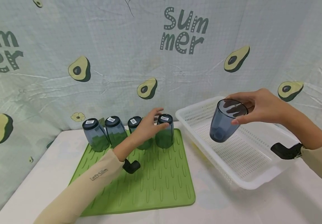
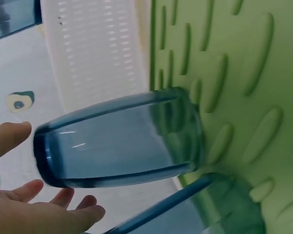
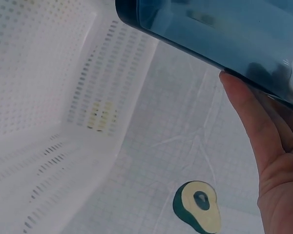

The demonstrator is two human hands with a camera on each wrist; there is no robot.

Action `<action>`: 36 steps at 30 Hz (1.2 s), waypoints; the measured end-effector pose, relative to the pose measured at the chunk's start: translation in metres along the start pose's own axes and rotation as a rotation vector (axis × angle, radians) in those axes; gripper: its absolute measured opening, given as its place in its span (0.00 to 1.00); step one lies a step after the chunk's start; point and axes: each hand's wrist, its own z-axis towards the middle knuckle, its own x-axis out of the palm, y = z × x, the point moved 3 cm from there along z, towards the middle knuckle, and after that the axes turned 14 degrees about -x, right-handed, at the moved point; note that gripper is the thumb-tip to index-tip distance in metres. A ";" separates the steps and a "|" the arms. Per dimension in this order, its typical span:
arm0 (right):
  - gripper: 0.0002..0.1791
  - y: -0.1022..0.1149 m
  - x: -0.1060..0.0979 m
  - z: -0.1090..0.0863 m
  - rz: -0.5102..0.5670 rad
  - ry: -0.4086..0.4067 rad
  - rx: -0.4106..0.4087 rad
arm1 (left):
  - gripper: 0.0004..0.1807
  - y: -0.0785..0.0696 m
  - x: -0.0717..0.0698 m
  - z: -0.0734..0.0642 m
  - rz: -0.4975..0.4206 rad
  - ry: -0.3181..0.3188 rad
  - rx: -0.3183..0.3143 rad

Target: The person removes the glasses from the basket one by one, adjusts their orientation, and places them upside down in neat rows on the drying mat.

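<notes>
My right hand (image 1: pixel 264 107) grips a blue-tinted drinking glass (image 1: pixel 223 126) near its rim, fingers on the far side and thumb on the near side. Mouth up and tilted, this glass hangs over a white plastic basket (image 1: pixel 246 184). My left hand (image 1: pixel 149 124) is around the base of an upside-down glass (image 1: pixel 164 135) on a green drying mat (image 1: pixel 155 196). In the left wrist view, the thumb and fingers spread beside the base of that glass (image 2: pixel 112 141), with gaps between. Several matching glasses stand upside down along the mat's far edge, one partly behind my left arm.
The basket, with perforated walls, stands right of the mat on a white-covered table (image 1: pixel 214 205). Behind the table hangs a pale cloth (image 1: pixel 116 46) printed with avocados and lettering. Further upside-down glasses (image 1: pixel 95 135) stand left of my left hand.
</notes>
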 end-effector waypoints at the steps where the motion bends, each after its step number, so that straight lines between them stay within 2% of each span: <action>1: 0.41 0.001 0.000 0.000 0.008 0.000 -0.005 | 0.36 -0.002 -0.001 -0.002 0.003 -0.004 0.016; 10: 0.42 0.010 0.001 -0.002 0.039 -0.003 -0.065 | 0.32 -0.012 -0.008 -0.020 0.085 -0.053 0.157; 12: 0.43 0.013 0.001 -0.002 0.040 -0.003 -0.088 | 0.31 -0.012 -0.009 -0.025 0.097 -0.055 0.172; 22: 0.44 0.025 0.003 0.001 0.036 0.009 -0.221 | 0.28 -0.010 -0.003 -0.052 0.143 -0.043 0.218; 29: 0.45 0.032 0.006 0.003 -0.006 0.042 -0.313 | 0.28 -0.008 0.003 -0.062 0.121 -0.011 0.225; 36: 0.45 0.041 0.009 0.007 0.009 0.051 -0.392 | 0.28 -0.006 0.008 -0.069 0.106 0.007 0.250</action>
